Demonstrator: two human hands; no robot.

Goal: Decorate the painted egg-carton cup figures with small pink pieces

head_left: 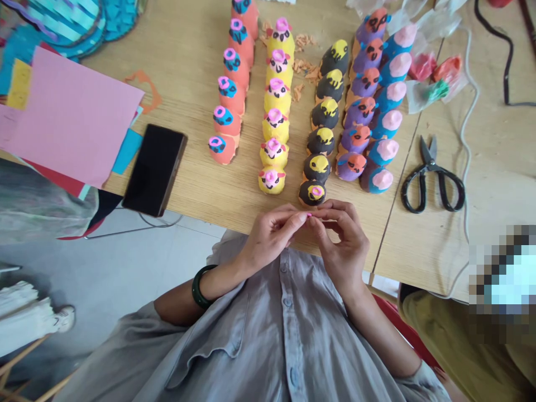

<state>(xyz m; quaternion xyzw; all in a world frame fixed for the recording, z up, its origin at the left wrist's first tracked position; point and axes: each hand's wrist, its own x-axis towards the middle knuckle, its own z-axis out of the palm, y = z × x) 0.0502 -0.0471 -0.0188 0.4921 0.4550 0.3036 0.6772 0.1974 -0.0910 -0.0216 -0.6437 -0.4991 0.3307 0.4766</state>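
A tiny bit of pink modelling clay [309, 215] shows between the fingertips of my two hands. My left hand [278, 230] pinches it from one side, thumb on top. My right hand [341, 237] meets it from the other side with thumb and fingers closed together. Just beyond my fingers stands the nearest figure of the black row [314, 192], with a pink ring on its yellow patch. The black figures behind it [320, 141] have yellow patches without such a ring. Beside them is a row of yellow figures [273, 151] with pink tops.
Coral figures [223, 148], purple figures [352, 166] and blue figures [383, 151] stand in rows. Black-handled scissors [431, 173] and a white cable [469, 123] lie right, near bagged clay [438, 84]. A phone [154, 170] and pink paper [79, 117] lie left. Another person [452, 340] is at right.
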